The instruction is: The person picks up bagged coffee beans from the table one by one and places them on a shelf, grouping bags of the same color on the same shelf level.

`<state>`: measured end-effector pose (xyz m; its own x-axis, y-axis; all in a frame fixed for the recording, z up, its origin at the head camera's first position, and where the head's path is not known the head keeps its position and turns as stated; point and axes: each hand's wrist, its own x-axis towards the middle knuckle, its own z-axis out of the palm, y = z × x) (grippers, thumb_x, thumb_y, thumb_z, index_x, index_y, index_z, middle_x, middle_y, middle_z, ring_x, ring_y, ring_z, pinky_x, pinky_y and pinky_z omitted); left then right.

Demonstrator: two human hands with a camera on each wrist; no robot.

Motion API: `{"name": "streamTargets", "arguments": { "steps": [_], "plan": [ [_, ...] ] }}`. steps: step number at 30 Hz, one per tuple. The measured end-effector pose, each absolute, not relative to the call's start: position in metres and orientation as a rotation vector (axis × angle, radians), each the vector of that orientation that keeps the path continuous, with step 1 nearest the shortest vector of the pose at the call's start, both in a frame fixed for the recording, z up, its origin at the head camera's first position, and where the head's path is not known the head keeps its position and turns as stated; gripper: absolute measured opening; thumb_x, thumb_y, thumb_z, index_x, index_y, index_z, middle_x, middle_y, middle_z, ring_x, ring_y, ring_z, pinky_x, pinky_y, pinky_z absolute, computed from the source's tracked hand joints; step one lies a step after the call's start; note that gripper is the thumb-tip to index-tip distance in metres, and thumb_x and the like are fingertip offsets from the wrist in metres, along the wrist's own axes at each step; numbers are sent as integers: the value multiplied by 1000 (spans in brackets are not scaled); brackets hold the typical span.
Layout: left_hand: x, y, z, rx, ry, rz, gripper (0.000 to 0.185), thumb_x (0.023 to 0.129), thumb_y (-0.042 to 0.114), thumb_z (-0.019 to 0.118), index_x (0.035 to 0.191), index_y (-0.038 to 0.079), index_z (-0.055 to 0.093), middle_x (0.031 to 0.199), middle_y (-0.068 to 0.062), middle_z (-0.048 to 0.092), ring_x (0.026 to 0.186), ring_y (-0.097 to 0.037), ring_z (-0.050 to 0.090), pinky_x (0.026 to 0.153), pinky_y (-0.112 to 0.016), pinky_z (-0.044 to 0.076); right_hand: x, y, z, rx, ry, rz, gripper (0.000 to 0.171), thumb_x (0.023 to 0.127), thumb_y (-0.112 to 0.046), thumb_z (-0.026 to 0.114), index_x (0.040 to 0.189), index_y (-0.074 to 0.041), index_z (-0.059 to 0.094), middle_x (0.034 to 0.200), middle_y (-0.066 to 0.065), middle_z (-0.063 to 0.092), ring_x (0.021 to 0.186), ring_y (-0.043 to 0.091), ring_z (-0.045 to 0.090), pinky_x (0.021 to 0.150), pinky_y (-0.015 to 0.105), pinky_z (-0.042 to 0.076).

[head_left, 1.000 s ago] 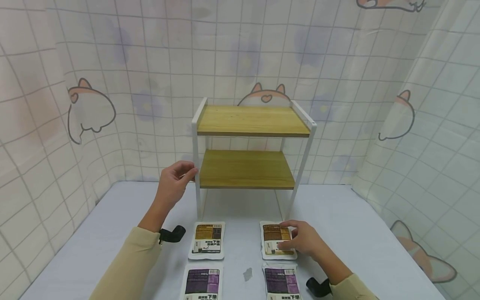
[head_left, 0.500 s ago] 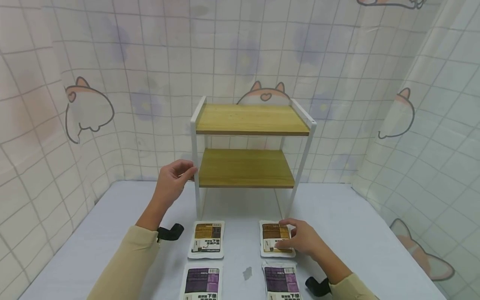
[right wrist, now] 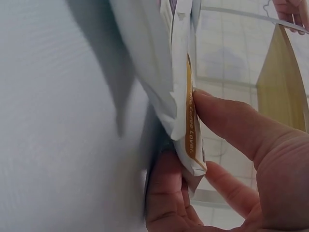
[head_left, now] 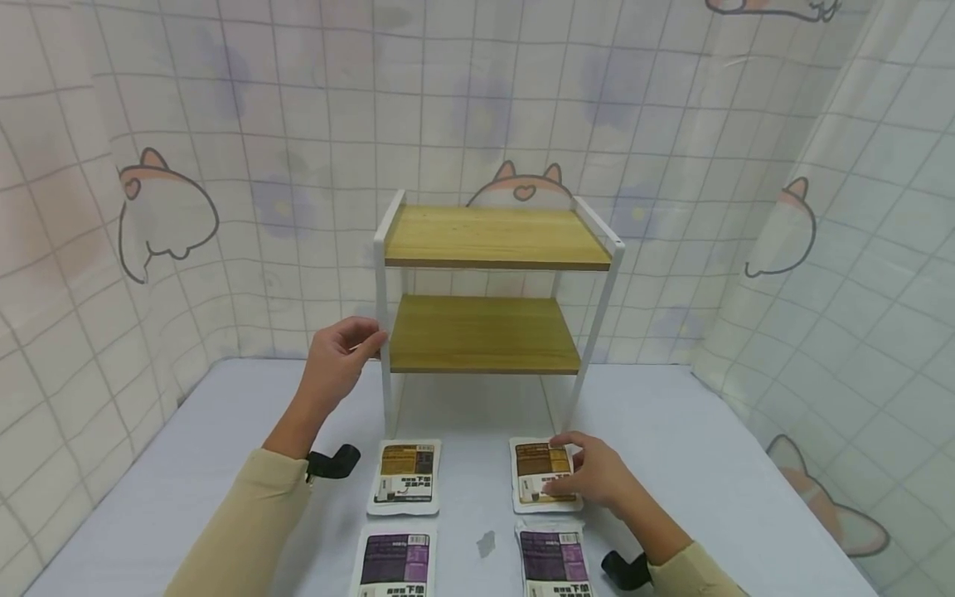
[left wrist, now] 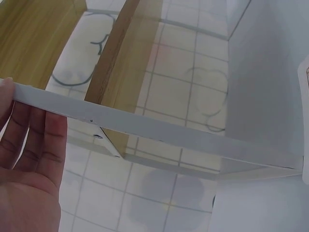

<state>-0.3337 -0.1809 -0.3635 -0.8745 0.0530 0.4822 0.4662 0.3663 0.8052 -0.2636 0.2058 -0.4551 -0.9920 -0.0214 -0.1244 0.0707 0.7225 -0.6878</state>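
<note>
My left hand holds the left front post of a two-tier shelf with wooden boards. In the left wrist view the thumb lies on one side of the white frame and the fingers behind it. My right hand pinches the right edge of a white packet with a brown and gold label, in front of the shelf's right side. The right wrist view has the thumb on top of the packet's edge and a finger underneath. The packet lies close to the table.
A second gold-labelled packet lies to the left, in front of the shelf's left leg. Nearer me are two purple-labelled packets, a left one and a right one. A small grey patch marks the white table. Tile-patterned curtain surrounds it.
The head view has shifted slightly, so the scene sits a little further left. Both hands keep their places on the post and the packet.
</note>
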Motion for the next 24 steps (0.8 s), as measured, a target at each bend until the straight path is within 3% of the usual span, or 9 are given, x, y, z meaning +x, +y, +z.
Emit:
{"name": "streamTargets", "arguments": {
  "steps": [14,24],
  "plan": [
    [-334,-181,-364,-449,-2266,-1514,34,99,39,67,114,8,71,109,-11,72,92,-19,69,84,-14,56,-264,207,-463,58,2763,-1239,68,67,-25,97,128,-17,68,99,10,66,86,22,59,63,31,48],
    [-333,-181,-363,-432,-2279,-1507,36,100,40,66,116,9,71,110,-11,73,93,-19,69,84,-15,56,-261,206,-464,69,2756,-1284,67,67,-24,97,127,-16,69,100,11,68,87,23,61,64,31,49]
  ]
}}
